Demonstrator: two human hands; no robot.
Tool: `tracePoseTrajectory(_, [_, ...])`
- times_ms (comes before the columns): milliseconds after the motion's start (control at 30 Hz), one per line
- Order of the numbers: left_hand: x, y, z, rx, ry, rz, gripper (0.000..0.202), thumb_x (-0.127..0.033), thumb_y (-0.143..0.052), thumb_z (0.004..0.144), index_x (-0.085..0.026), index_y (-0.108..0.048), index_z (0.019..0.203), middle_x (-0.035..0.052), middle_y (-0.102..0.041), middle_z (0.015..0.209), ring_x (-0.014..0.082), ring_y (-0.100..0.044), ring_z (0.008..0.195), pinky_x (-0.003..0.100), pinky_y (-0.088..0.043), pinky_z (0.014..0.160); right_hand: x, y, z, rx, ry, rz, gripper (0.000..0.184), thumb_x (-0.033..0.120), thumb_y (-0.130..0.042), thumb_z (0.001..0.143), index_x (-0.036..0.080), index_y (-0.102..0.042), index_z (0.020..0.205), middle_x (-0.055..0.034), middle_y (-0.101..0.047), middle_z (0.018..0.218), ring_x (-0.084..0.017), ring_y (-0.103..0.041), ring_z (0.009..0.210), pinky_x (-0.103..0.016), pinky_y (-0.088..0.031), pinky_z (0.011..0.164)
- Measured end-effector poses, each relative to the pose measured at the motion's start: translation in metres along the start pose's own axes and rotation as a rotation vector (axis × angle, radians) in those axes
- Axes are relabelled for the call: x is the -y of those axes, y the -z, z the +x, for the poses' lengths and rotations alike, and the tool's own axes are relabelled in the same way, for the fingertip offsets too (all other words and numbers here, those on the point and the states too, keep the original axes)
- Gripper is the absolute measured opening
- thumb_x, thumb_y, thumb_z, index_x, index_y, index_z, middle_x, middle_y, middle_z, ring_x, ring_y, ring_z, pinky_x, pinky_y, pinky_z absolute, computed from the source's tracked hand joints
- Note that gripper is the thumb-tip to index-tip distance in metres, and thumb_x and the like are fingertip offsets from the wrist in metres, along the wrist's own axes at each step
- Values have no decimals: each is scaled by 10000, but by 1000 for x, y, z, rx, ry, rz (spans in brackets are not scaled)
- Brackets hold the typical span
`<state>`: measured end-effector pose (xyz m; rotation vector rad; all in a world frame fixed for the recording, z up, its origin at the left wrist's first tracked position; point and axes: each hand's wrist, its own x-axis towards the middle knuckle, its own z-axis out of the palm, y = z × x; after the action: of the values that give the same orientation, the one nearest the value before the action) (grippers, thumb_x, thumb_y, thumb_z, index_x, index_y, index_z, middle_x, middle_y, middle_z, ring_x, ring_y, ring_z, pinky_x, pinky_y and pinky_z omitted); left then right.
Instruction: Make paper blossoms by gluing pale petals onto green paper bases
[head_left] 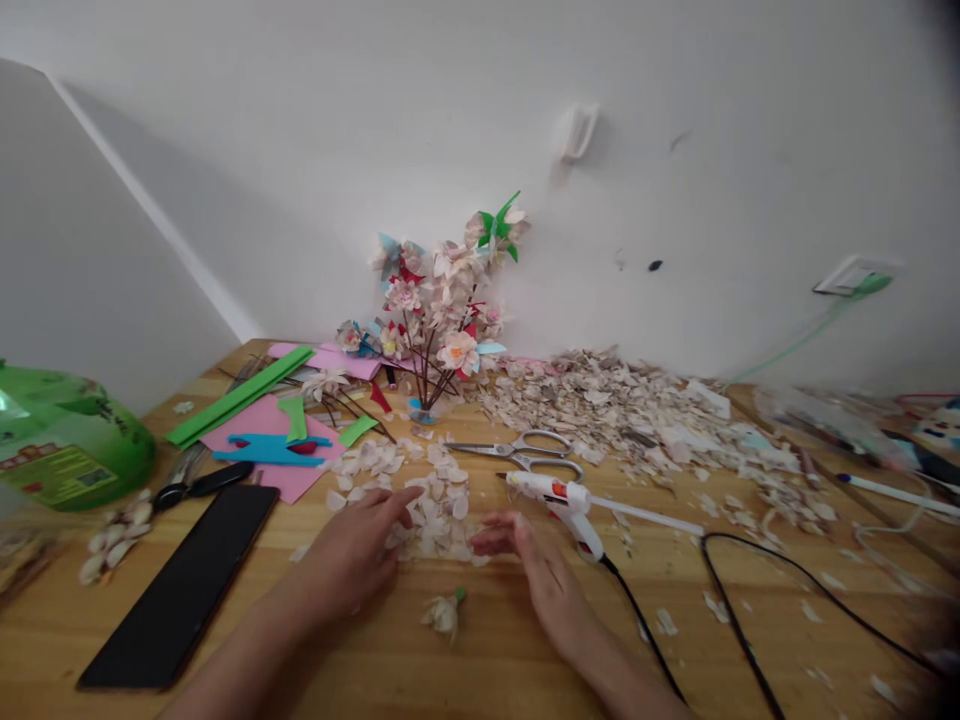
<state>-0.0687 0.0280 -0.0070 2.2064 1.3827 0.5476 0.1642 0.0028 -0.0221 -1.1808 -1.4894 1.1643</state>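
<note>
My left hand (360, 552) reaches over the near left side of a loose patch of pale, papery petals (436, 505), its fingers stretched and nothing visible in them. On the patch's right side, my right hand (544, 580) is held with thumb and fingers apart, also without anything visible in it. Between my wrists a small pale flower head (442, 616) with a green tip lies on the wooden table (480, 680). A white glue gun (559, 500) with a glue stick in its back rests just beyond my right hand. Behind it are silver scissors (525, 452), blades pointing left.
A vase of handmade flowers (450, 320) stands by the wall. Dry flakes (600, 400) cover the back right. Black phone (184, 585), coloured paper (292, 480) and a green bottle (71, 435) lie left. The glue gun's black cord (641, 620) crosses the right.
</note>
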Motion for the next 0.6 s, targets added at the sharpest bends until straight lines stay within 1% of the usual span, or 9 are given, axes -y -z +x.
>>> tracePoseTrajectory(133, [3,-4,3,-5,-4,29,686,-13,-433,613,-263,-439,1252,60,-629,951,223,-559,899,335,-394,803,1,0,0,-16,6,4,452,554,-293,873,214,-582,947,-65,-699,844,-218,-655,785,-389,-494,780])
tracePoseTrajectory(233, [6,-6,4,-30,25,43,598,-52,-438,662,-246,-456,1227,60,-648,892,229,-566,863,341,-396,775,2,-1,-1,-26,15,0,434,549,-306,872,215,-574,941,-62,-698,826,-211,-652,774,-379,-491,780])
tracePoseTrajectory(300, [6,-7,4,-67,53,-4,556,-87,-453,684,-252,-454,1215,48,-651,874,227,-568,842,344,-393,763,3,-1,-1,-36,14,-2,434,545,-308,874,206,-572,937,-63,-697,809,-208,-650,760,-378,-490,772])
tracePoseTrajectory(367, [5,-7,4,-113,94,-153,546,-124,-483,693,-271,-432,1217,27,-644,858,211,-572,806,341,-392,755,3,-2,0,-46,19,-1,442,542,-304,877,195,-573,927,-66,-694,795,-208,-647,753,-376,-489,759])
tracePoseTrajectory(467, [-2,-4,5,-174,182,-531,524,-200,-558,689,-262,-422,1191,-1,-619,785,181,-574,749,322,-402,736,4,-4,1,-27,17,22,418,527,-323,879,191,-570,908,-64,-686,795,-203,-642,756,-359,-485,745])
tracePoseTrajectory(533, [-9,-2,6,-152,237,-799,522,-238,-611,670,-240,-429,1159,-10,-600,742,160,-567,716,292,-407,688,4,-7,3,-1,-18,72,344,508,-407,857,199,-552,902,-54,-676,806,-196,-637,767,-343,-482,740])
tracePoseTrajectory(600, [-16,0,8,-59,268,-994,538,-235,-648,654,-234,-428,1145,-13,-596,735,137,-553,684,259,-394,634,3,-11,5,18,-71,172,298,491,-518,803,210,-523,903,-32,-662,796,-184,-632,754,-330,-482,729])
